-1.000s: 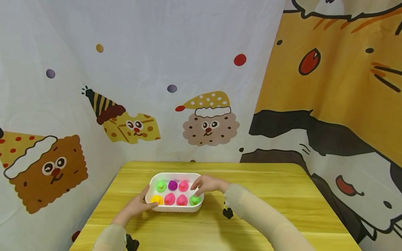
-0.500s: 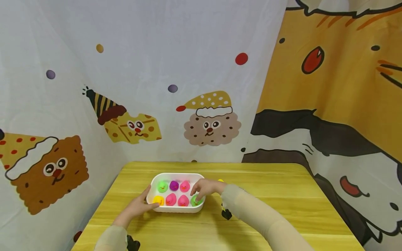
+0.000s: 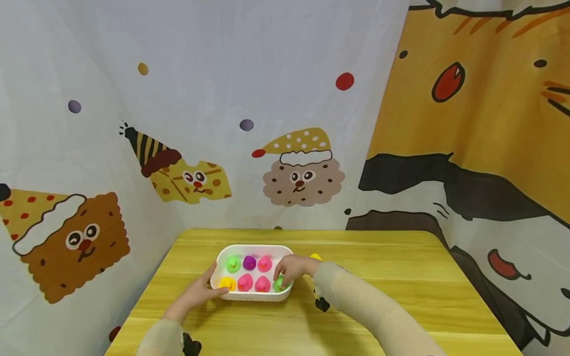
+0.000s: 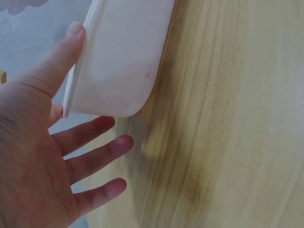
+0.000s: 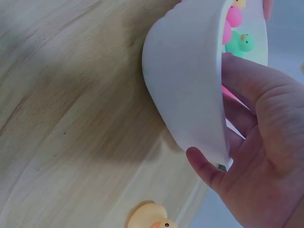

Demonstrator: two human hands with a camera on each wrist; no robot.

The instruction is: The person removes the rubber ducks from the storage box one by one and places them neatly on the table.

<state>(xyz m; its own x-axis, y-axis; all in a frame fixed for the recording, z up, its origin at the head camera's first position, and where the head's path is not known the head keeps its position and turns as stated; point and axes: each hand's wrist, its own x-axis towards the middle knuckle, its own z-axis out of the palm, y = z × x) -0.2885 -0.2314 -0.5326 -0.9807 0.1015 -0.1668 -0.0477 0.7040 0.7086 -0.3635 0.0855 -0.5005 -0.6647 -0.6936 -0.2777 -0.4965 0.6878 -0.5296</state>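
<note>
My left hand (image 3: 202, 291) holds the left end of a white plastic tray (image 3: 254, 297). In the left wrist view its thumb lies over the tray rim (image 4: 71, 90), while several fingers spread below. My right hand (image 3: 294, 267) reaches over the tray's right end, its fingers down inside by a green rubber duck (image 3: 280, 284). Something pink (image 5: 230, 90), mostly hidden, shows between those fingers in the right wrist view; whether they pinch it is unclear. Also in the tray are pink ducks (image 3: 262, 284), a purple one (image 3: 249, 262), a yellow one (image 3: 227, 283) and another green one (image 3: 233, 264).
A yellow duck (image 5: 149, 217) sits on the wooden table (image 3: 378, 296), just beyond the right hand. Another bit of yellow shows beneath the right sleeve (image 3: 352, 287). Behind the table hangs a cartoon-printed cloth (image 3: 213, 89).
The right fingers have dipped slightly deeper at the tray's right end. A yellow duck has come into sight behind the right wrist. The left hand keeps its place on the tray.
</note>
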